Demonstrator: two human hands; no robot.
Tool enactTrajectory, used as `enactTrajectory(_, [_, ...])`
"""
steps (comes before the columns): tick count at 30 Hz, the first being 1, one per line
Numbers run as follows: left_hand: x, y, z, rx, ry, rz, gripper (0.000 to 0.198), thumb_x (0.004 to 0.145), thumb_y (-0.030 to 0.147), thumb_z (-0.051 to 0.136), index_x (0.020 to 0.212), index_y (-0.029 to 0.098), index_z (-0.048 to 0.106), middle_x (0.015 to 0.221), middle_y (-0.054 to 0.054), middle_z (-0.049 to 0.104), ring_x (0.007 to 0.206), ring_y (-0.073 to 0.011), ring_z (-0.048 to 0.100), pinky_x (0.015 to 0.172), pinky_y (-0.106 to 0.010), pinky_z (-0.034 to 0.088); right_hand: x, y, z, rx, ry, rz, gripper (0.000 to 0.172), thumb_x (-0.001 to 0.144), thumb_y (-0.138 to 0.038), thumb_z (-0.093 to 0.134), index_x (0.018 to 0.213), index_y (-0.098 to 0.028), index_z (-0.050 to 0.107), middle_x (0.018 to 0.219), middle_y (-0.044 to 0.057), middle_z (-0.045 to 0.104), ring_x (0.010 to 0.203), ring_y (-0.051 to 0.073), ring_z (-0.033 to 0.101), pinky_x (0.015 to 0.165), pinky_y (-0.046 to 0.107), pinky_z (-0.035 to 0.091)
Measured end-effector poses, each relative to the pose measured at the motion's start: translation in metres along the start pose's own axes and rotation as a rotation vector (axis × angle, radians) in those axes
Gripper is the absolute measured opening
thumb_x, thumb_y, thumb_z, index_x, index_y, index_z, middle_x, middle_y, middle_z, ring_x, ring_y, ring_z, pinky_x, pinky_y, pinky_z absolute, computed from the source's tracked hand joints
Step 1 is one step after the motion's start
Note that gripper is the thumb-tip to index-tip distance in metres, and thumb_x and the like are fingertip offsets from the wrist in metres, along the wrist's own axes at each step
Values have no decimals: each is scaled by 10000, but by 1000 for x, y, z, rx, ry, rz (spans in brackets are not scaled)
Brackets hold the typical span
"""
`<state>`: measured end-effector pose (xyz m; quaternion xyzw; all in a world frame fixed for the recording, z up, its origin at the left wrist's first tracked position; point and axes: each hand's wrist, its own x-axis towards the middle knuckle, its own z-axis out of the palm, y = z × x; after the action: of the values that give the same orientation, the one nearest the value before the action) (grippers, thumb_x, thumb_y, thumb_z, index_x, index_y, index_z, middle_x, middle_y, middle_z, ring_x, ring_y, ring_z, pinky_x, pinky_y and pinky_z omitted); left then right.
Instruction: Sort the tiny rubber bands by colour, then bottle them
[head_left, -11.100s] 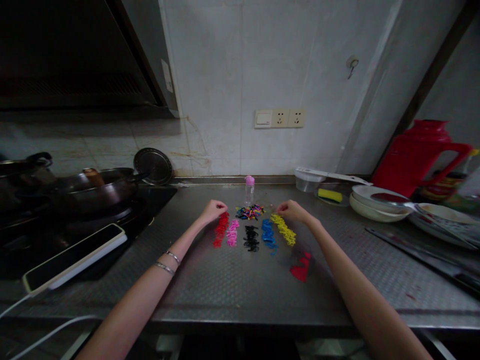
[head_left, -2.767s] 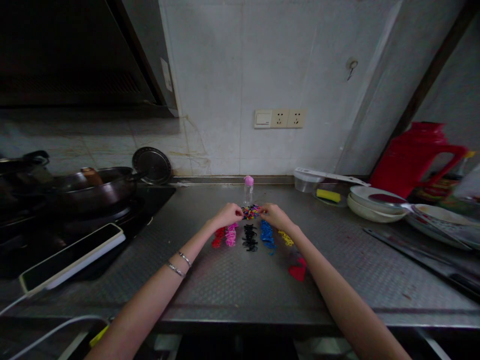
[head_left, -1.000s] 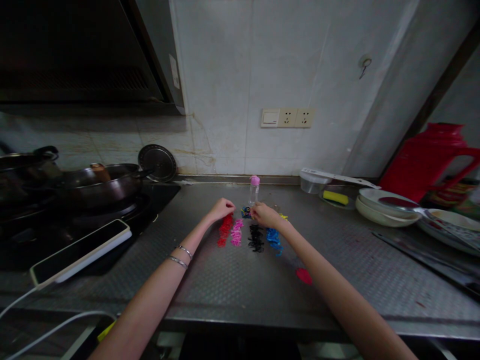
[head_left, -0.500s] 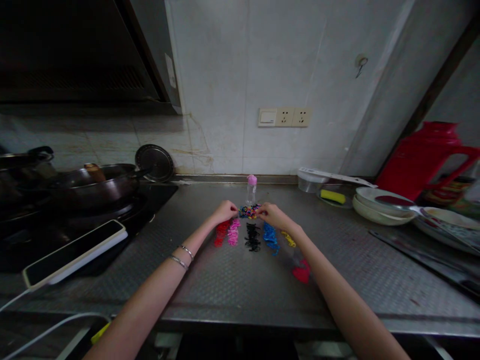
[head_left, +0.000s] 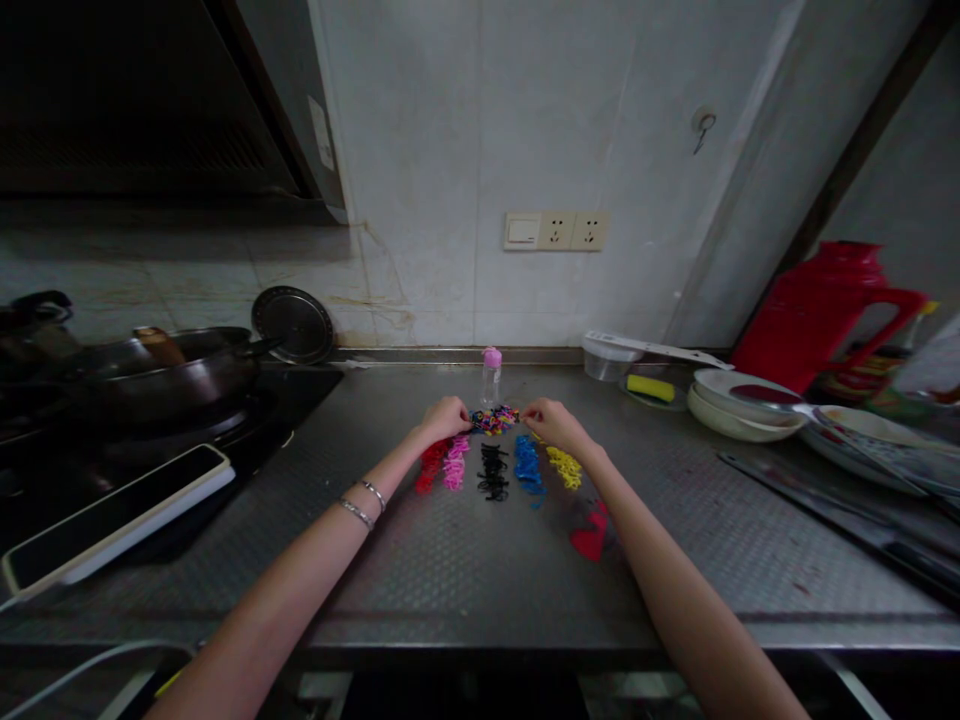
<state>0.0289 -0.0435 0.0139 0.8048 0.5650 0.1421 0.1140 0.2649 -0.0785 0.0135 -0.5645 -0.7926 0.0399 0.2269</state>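
1. Bands of many colours (head_left: 493, 420), small ones heaped in one mixed pile, lie mid-counter, right between the two hands!
2. Left hand (head_left: 448, 417) in at the pile's left edge, fingers curled and tips drawn close; whether a band is pinched there, I cannot tell.
3. Right hand (head_left: 555, 422) mirrors it at the right edge, thumb and fingers bent toward the pile, and again any grip is too small to make out.
4. Nearer on the metal countertop (head_left: 450, 580), five sorted rows run left to right: red bands (head_left: 430, 467), pink bands (head_left: 455, 462), black bands (head_left: 493, 472), blue bands (head_left: 528, 466), yellow bands (head_left: 564, 467). Left wrist above red and pink, right wrist close by yellow!
5. Just beyond the pile, a clear bottle (head_left: 491, 378) stands upright under its pink cap.
6. Down by the right forearm, a red patch (head_left: 590, 535), blurry, lies on the counter.
7. Out right, a yellow sponge (head_left: 650, 388), stacked bowls (head_left: 742, 420) and a red thermos (head_left: 814, 320); far over left, a smartphone (head_left: 116, 515) and a pan (head_left: 165, 375).
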Motion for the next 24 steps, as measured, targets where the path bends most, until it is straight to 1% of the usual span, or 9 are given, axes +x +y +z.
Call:
enactTrajectory(4, [-2, 0, -1, -9, 7, -39, 181, 667, 260, 607, 783, 190, 727, 829, -62, 699, 750, -165, 619, 681, -233, 444, 0, 0, -1, -29, -18, 5, 248, 793, -249, 476, 899, -178, 689, 899, 71, 664, 762, 141, 585, 671, 196, 387])
enactTrajectory(12, [-6, -1, -2, 20, 24, -50, 170, 666, 207, 580, 756, 187, 723, 824, -54, 701, 759, -163, 619, 679, -235, 443, -2, -4, -5, -71, -44, 33, 264, 797, -260, 459, 904, -183, 688, 884, 65, 665, 760, 140, 580, 639, 192, 373])
enactTrajectory(18, [-9, -3, -11, 1, 130, -90, 190, 679, 195, 547, 750, 185, 723, 839, -75, 699, 771, -191, 618, 673, -262, 441, -4, -6, -7, -80, -31, 32, 267, 802, -257, 456, 914, -182, 687, 923, 69, 664, 779, 139, 582, 655, 194, 377])
enactTrajectory(21, [-11, 5, -14, -39, 172, -93, 205, 687, 200, 541, 772, 178, 726, 839, -79, 699, 758, -187, 618, 674, -257, 439, -5, -7, -8, -85, -31, 51, 262, 797, -249, 457, 911, -183, 684, 921, 68, 665, 784, 138, 583, 652, 191, 374])
enactTrajectory(22, [-12, 10, -14, -54, 172, -72, 209, 688, 205, 541, 778, 174, 726, 827, -78, 700, 749, -182, 617, 676, -253, 438, -5, -7, -8, -87, -32, 59, 261, 796, -248, 458, 911, -184, 683, 922, 66, 665, 790, 139, 583, 651, 189, 372])
enactTrajectory(24, [-14, 23, -11, -83, 143, 20, 218, 693, 218, 535, 784, 167, 727, 799, -69, 699, 726, -169, 612, 684, -245, 435, -6, -8, -9, -87, -33, 75, 257, 793, -249, 461, 908, -187, 682, 925, 64, 664, 802, 141, 582, 646, 188, 368])
